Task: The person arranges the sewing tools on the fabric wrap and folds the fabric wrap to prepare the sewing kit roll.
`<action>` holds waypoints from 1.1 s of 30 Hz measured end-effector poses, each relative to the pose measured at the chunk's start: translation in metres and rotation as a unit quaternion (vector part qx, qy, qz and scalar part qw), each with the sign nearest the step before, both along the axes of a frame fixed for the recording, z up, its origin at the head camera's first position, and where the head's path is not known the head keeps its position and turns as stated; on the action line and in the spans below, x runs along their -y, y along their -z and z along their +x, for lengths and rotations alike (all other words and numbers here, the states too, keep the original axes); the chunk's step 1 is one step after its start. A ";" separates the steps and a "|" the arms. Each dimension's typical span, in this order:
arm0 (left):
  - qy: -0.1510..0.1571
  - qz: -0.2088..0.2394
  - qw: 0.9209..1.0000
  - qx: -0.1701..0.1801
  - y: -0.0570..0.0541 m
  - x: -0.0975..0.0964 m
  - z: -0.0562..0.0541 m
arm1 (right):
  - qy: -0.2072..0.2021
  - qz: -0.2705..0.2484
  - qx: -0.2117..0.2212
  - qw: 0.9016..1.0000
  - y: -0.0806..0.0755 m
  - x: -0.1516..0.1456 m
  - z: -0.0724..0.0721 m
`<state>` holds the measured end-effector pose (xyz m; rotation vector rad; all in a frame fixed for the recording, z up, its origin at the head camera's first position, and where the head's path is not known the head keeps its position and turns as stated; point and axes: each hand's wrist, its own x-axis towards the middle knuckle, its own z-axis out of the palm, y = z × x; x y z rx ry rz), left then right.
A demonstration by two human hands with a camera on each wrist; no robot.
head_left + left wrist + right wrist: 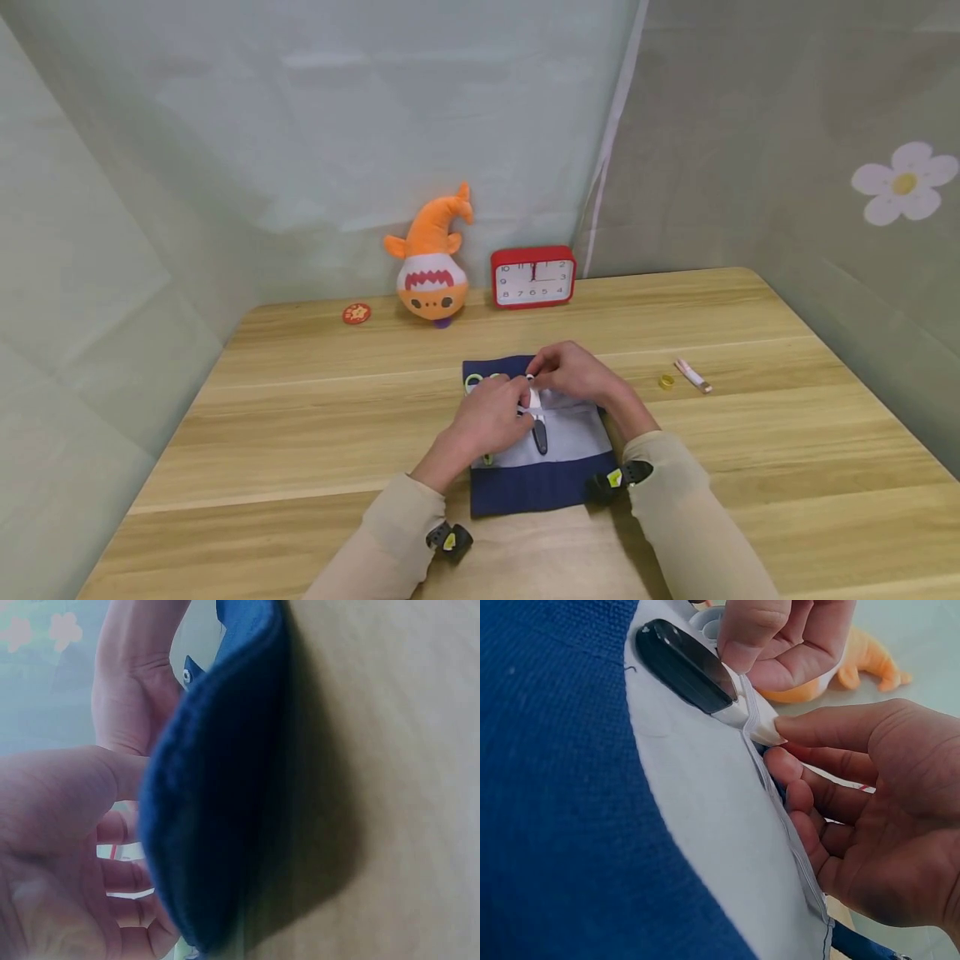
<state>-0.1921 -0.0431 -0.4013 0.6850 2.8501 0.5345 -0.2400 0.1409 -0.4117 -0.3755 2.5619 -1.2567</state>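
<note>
Right wrist view shows me the slim black-and-white tool (718, 699) close up: it lies on the pale lining (697, 802) of a navy fabric case (555, 787), its white part passing under an elastic band (752, 711), its dark end pointing back toward the person. From where I stand, the right hand (907, 810) has thumb and forefinger together on the white tip, a light pinch right at the end, while the left hand (787, 637) appears to nip the band just beside the tool between thumb and fingertip. I take the tool for a light, stiff piece, hard and smooth on the dark end, so likely a little slippery there; it doesn't strike me as fragile. Its pale tip tapers and leaves little to hold, so a pinch there looks fine for steering but weak for pulling; the broader dark end, lying free on the lining, offers the surer hold. The band and cloth look soft and yielding, apt to stretch or bunch instead of resisting, so it makes sense to hold the elastic near the tool. Some green loops (473, 382) show beside the left hand, mostly covered, and I can't tell what they belong to.
</note>
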 end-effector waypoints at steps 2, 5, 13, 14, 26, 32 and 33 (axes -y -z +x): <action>0.001 0.000 1.000 -0.002 0.000 0.000 0.000 | -0.001 0.002 -0.001 1.000 0.000 0.000 -0.001; 0.003 0.000 1.000 -0.004 0.000 0.000 0.000 | -0.003 0.005 -0.001 1.000 0.000 0.000 -0.001; 0.006 0.003 1.000 -0.003 0.000 0.000 0.000 | -0.011 0.005 -0.004 1.000 0.000 -0.001 0.000; 0.006 0.005 1.000 -0.004 0.000 0.000 0.000 | -0.012 0.005 -0.004 1.000 0.000 0.000 0.001; 0.010 0.013 1.000 -0.007 0.000 0.001 0.001 | -0.008 0.019 0.002 1.000 0.001 0.000 0.000; 0.015 0.014 1.000 -0.013 0.000 0.002 0.001 | -0.011 0.026 -0.002 1.000 0.001 0.000 0.000; 0.016 0.013 1.000 -0.014 0.000 0.003 0.001 | -0.009 0.027 -0.001 1.000 0.001 0.001 0.000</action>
